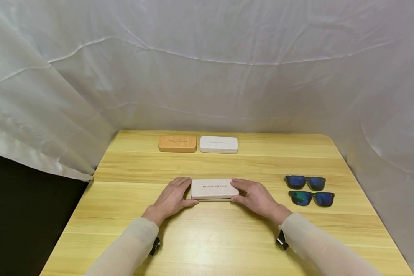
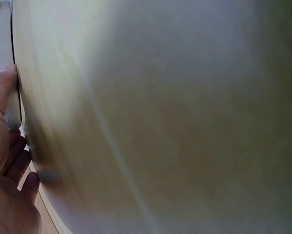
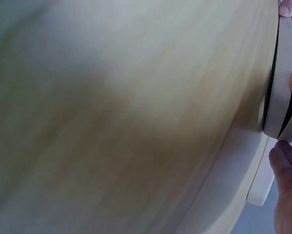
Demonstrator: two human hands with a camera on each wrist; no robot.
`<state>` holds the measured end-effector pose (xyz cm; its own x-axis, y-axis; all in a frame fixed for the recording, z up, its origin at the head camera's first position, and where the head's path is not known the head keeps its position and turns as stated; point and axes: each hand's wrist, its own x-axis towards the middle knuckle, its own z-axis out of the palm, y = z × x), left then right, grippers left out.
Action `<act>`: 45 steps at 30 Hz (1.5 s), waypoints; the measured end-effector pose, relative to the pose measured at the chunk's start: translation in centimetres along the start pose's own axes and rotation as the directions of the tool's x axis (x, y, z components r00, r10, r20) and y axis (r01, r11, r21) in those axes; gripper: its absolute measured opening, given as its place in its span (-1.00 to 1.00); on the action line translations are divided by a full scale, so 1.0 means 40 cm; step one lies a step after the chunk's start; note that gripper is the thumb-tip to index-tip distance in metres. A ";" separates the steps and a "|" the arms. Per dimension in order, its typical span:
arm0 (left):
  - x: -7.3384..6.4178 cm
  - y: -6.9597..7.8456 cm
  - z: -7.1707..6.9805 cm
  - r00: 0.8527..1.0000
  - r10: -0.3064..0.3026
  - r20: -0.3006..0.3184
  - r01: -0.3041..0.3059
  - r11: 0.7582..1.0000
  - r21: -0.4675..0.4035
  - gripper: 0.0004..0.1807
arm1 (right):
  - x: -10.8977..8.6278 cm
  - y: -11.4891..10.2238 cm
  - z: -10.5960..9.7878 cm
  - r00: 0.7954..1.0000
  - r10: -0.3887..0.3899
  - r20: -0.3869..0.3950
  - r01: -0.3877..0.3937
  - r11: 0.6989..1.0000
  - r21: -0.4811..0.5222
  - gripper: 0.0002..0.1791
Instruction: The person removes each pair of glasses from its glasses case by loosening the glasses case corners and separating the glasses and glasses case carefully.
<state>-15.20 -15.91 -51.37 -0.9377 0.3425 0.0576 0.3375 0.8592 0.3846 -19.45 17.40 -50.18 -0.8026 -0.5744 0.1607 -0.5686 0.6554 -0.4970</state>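
A pale beige glasses case [image 1: 215,189], lettered "REFUELING FOR CHINA", lies on the table between the two hands. A dark gap runs along its front seam, seen also on the case [image 3: 281,92] in the right wrist view. My left hand [image 1: 172,196] holds the case's left end, thumb at the front lower edge and fingers round the side. At the right end my right hand [image 1: 257,196] grips it, with the thumb at the front seam and fingertips on the lid's far corner. The inside of the case is hidden.
Two pairs of dark-framed sunglasses with blue lenses, a farther pair [image 1: 305,182] and a nearer pair [image 1: 311,198], lie at the right. An orange glasses case [image 1: 177,144] and a white glasses case [image 1: 219,145] stand along the far edge of the wooden table [image 1: 131,214]. White curtains [image 1: 227,88] surround it.
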 end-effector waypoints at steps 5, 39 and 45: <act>-0.001 0.002 -0.002 0.999 -0.027 0.020 0.027 1.000 -0.005 -0.05 | 0.013 0.007 -0.015 0.989 0.121 0.081 -0.133 0.978 0.159 -0.28; 0.003 0.019 -0.001 0.995 -0.074 0.068 0.079 0.994 -0.074 0.01 | 0.002 -0.082 -0.005 0.798 0.596 0.090 -0.568 0.693 0.444 -0.52; -0.004 0.022 -0.004 0.993 -0.074 0.088 0.080 0.994 -0.072 -0.02 | -0.008 -0.097 0.006 0.810 0.583 0.065 -0.557 0.728 0.400 -0.54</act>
<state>-14.76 -15.26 -50.88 -0.9492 0.3103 -0.0522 0.2544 0.8542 0.4534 -16.95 14.92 -48.50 -0.9698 -0.1146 -0.2152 0.1049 0.6005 -0.7927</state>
